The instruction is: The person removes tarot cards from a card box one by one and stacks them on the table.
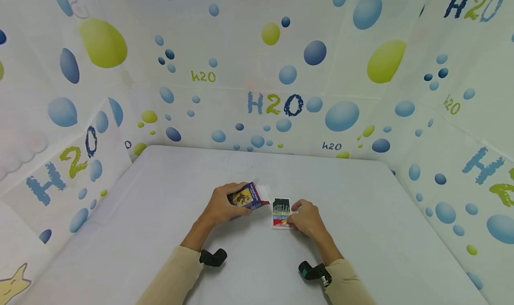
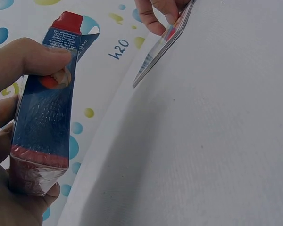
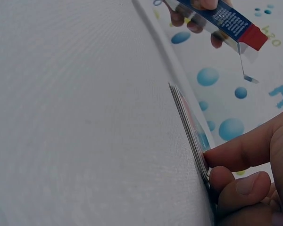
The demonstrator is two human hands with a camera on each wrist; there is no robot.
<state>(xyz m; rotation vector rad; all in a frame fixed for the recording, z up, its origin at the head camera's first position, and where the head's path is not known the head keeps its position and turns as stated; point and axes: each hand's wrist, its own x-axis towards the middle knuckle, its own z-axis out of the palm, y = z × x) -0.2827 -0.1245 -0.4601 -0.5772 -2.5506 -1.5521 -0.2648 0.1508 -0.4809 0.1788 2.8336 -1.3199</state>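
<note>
My left hand (image 1: 224,203) grips a small blue card box (image 1: 246,197) with red ends and a picture on its front. The box is tilted, and its end flap stands open toward the right. In the left wrist view the thumb presses the printed side of the box (image 2: 47,113). A thin stack of cards (image 1: 281,209) lies on the table just right of the box, its top card showing black, yellow and red. With thumb and curled fingers my right hand (image 1: 307,218) pinches the right edge of the stack, seen edge-on in the right wrist view.
A white cloth covers the table (image 1: 160,251). Behind it and at both sides hang white sheets (image 1: 241,37) printed with blue and green drops and H2O lettering. A black wrist camera (image 1: 213,257) sits on the left forearm, another (image 1: 313,271) on the right.
</note>
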